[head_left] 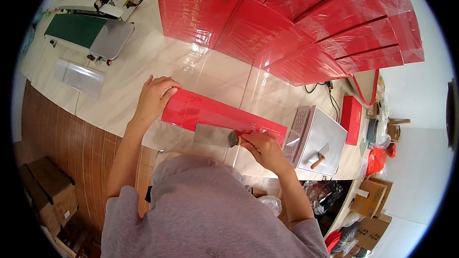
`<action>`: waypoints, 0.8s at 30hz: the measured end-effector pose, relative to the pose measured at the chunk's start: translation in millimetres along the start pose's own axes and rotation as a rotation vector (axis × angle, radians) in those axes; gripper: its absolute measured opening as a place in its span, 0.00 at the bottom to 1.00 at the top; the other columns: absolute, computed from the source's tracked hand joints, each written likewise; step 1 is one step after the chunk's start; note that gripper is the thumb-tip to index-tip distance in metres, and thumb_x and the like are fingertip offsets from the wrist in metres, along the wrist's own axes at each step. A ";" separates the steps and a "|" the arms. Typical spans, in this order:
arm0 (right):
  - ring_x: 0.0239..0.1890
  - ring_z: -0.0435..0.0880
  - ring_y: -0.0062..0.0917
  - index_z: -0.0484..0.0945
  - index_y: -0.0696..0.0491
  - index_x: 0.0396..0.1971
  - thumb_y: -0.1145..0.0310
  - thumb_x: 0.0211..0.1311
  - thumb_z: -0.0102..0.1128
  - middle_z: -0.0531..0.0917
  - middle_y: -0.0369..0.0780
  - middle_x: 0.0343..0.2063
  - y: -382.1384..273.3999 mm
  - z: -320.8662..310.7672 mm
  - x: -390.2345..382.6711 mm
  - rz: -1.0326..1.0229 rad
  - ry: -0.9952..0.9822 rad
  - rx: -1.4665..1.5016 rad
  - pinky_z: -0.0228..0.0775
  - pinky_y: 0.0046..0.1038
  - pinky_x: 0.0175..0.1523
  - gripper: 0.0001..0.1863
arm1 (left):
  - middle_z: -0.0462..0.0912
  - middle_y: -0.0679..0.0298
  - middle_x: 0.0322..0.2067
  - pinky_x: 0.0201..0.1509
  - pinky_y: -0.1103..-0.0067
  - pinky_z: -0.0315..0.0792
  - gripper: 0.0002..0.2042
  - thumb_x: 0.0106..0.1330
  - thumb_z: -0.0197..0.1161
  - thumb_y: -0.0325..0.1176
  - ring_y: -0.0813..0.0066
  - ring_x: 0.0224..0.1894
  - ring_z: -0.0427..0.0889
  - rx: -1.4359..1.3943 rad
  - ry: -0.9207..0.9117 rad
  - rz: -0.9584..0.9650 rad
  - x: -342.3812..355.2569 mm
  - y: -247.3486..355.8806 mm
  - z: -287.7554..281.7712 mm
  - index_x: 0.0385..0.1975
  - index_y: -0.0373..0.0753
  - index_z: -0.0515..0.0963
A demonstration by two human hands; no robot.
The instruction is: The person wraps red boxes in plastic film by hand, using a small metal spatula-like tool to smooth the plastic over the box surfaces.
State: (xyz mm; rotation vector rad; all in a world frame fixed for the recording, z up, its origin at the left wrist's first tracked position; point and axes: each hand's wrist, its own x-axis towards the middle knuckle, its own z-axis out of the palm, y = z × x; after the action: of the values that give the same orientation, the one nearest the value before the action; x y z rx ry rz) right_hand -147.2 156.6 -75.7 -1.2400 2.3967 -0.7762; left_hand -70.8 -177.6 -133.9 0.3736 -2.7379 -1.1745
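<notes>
You are in what looks like a packing workshop. Your long, pale surface [138,62] has a big pile of red boxes [201,14] in shiny clear plastic. It also has a white machine with a green belt [79,28], a boxy machine with a flat metal top [325,124] and a wide scraper [214,135]. Brown cardboard boxes [50,186] stand around you.

Right grip [263,148] swallows most of the scraper handle [240,140] and masks part of the red box [205,110]! Up top, stacked red boxes [267,28] run out of frame; below, the grey shirt [210,210], cut off too, covers some surface [124,100].
</notes>
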 end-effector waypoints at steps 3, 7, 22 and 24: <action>0.33 0.83 0.38 0.81 0.57 0.40 0.68 0.61 0.63 0.84 0.43 0.31 1.2 -2.1 6.2 0.044 0.000 -0.028 0.70 0.35 0.39 0.11 | 0.83 0.60 0.42 0.70 0.54 0.53 0.07 0.68 0.57 0.32 0.59 0.56 0.77 -0.007 0.003 -0.002 -0.6 -2.4 1.3 0.39 0.42 0.81; 0.32 0.82 0.39 0.82 0.55 0.41 0.67 0.62 0.61 0.84 0.44 0.30 0.9 -3.9 10.4 0.119 -0.004 -0.049 0.69 0.35 0.39 0.11 | 0.83 0.61 0.43 0.70 0.53 0.54 0.07 0.68 0.57 0.33 0.61 0.54 0.77 -0.006 0.009 0.005 -0.8 -6.6 2.9 0.38 0.43 0.81; 0.32 0.84 0.39 0.82 0.51 0.42 0.64 0.65 0.58 0.85 0.42 0.31 9.8 -4.4 16.3 0.215 0.175 0.034 0.73 0.37 0.42 0.10 | 0.84 0.61 0.42 0.71 0.55 0.54 0.08 0.69 0.56 0.34 0.61 0.56 0.77 0.044 -0.006 0.018 1.3 -4.2 0.6 0.39 0.43 0.82; 0.32 0.84 0.41 0.82 0.52 0.42 0.66 0.65 0.58 0.85 0.43 0.31 11.6 -7.2 11.8 0.254 0.203 0.084 0.74 0.36 0.41 0.10 | 0.84 0.61 0.42 0.70 0.55 0.54 0.08 0.69 0.56 0.35 0.62 0.57 0.76 0.051 -0.005 0.016 1.3 -4.3 1.2 0.39 0.44 0.82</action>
State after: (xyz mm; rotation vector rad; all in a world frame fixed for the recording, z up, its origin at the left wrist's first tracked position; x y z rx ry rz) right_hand -165.0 154.6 -77.5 -0.8380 2.5848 -0.9492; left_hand -71.6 -180.0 -137.8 0.3543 -2.7745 -1.1052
